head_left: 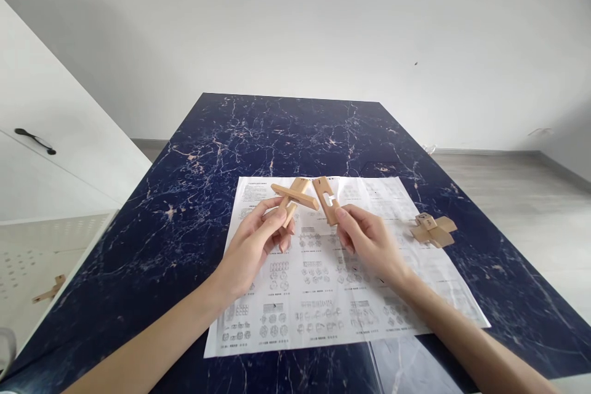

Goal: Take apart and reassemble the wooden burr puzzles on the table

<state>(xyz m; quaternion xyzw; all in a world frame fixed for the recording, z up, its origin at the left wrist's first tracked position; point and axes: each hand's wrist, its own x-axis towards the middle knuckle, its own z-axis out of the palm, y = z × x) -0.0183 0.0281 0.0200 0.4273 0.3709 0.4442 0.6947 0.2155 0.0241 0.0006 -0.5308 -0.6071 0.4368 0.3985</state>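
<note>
My left hand (261, 231) grips crossed wooden puzzle pieces (295, 195), one bar lying across another, above the printed sheet. Close to its right, my right hand (364, 234) pinches the lower end of a single notched wooden puzzle piece (325, 197), which has a cut-out in its middle. A small gap separates the notched piece from the crossed ones. Beneath both hands spreads a white instruction sheet (318, 320) with rows of small line drawings. Some fingers of each hand are hidden behind the wood and the palms.
An interlocked wooden puzzle (431, 231) rests at the sheet's right edge. The dark blue marbled table (277, 129) reaches toward a white wall. A white cabinet with a black handle (36, 140) stands at left, and another wooden piece (50, 290) lies low at left.
</note>
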